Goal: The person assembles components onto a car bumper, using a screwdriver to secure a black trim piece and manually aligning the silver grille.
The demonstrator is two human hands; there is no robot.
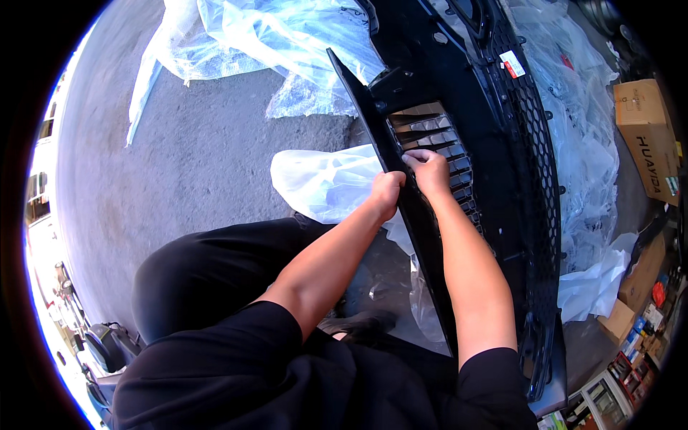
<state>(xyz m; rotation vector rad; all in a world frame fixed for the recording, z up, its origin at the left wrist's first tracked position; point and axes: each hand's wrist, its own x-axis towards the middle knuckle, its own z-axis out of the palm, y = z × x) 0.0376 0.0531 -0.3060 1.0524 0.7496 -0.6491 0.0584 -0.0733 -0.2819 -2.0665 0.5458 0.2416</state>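
A long black car bumper (425, 80) lies in front of me, its length running from the far side toward my right knee. My left hand (388, 194) is closed around the bumper's near-left edge. Just to the right, my right hand (431, 174) is held in a pinch at the side of a shiny slatted grille (454, 152) set into the bumper. Whatever sits between those fingertips is too small to make out. Honeycomb mesh (539, 147) runs along the bumper's right side, and a white and red label (512, 64) is stuck near its top.
Clear plastic sheeting (244, 36) covers the floor at the far left, with more sheeting (584, 136) right of the bumper. White foam wrap (326, 183) lies beside my left hand. Cardboard boxes (640, 122) stand at the right. My bent knee (186, 279) is at lower left.
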